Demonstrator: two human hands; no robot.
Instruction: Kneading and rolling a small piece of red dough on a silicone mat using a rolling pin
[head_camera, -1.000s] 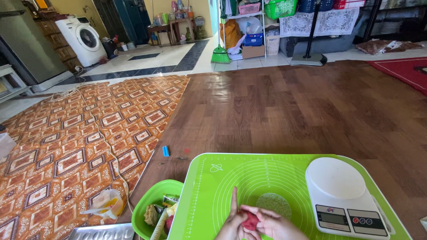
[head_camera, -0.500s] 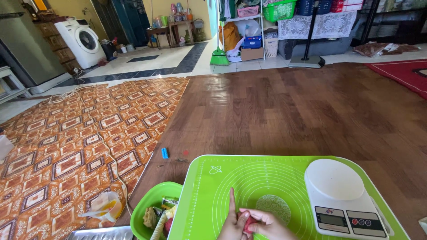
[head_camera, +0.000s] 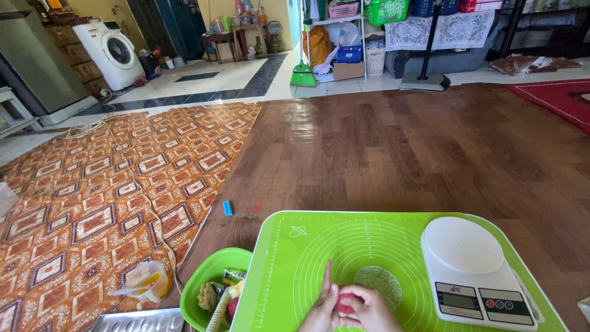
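Sitting at the lower left of the head view, a green bowl [head_camera: 212, 270] is holding mixed scraps: crumpled wrappers, a pale stick-like piece and something red, too jumbled to tell apart. It is touching the left edge of the green silicone mat [head_camera: 295, 258], which is filling the bottom centre of the frame. On the mat's right part a white kitchen scale [head_camera: 473, 270] is standing with its round plate bare.

At the bottom centre, both hands are working together on a small red lump [head_camera: 345, 302]. The left hand [head_camera: 322, 310] is lying along the lump with its forefinger stretched straight up the mat, and the right hand [head_camera: 369, 310] is curling its fingers over the lump from the other side, so the lump is being pressed between them. A flattened greenish disc [head_camera: 381, 284] is lying on the mat just beside the right hand.

Beyond the mat's far edge, bare wooden floor [head_camera: 399, 147] is stretching away, with a small blue object [head_camera: 227, 208] near the patterned carpet [head_camera: 92, 184] at the left.

Compared with half a second ago, the hands are staying closed on the lump in the same spot, and the view is tilting only slightly.
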